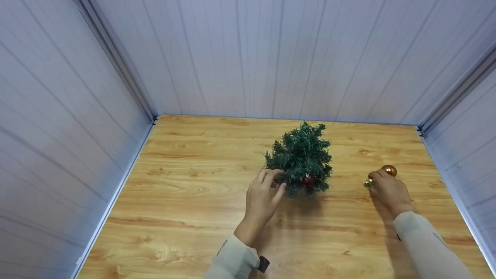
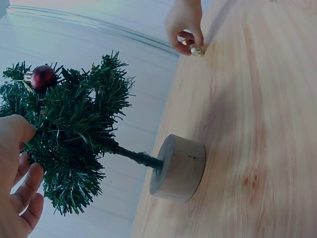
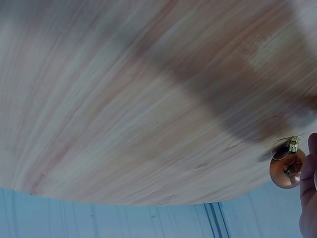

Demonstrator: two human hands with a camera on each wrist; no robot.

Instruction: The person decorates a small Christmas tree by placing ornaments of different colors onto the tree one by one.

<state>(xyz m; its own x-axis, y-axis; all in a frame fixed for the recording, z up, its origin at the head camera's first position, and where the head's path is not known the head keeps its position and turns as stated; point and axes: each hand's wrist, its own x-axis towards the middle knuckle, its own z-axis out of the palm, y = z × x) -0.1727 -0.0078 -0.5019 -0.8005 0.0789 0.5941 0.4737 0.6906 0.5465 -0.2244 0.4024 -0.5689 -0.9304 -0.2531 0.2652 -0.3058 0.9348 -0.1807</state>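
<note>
A small green artificial Christmas tree [image 1: 300, 155] stands upright on a round wooden base [image 2: 179, 168]. A dark red bauble [image 2: 43, 78] hangs among its branches. At the tree's lower left side is my left hand [image 1: 261, 193], its relaxed fingers touching the outer branches, thumb and fingertips apart. Off to the right, close over the table, my right hand [image 1: 389, 192] pinches a small shiny gold bauble [image 1: 368, 182] at its fingertips. Beside those fingers lies a larger copper-coloured bauble [image 3: 287, 170] with a gold cap and string loop, partly covered by the hand in the head view.
The wood-grain table [image 1: 186, 217] is enclosed by pale panelled walls [image 1: 232, 58] at the back, left and right. Metal strips run down the corners. Shadows of both arms fall on the tabletop.
</note>
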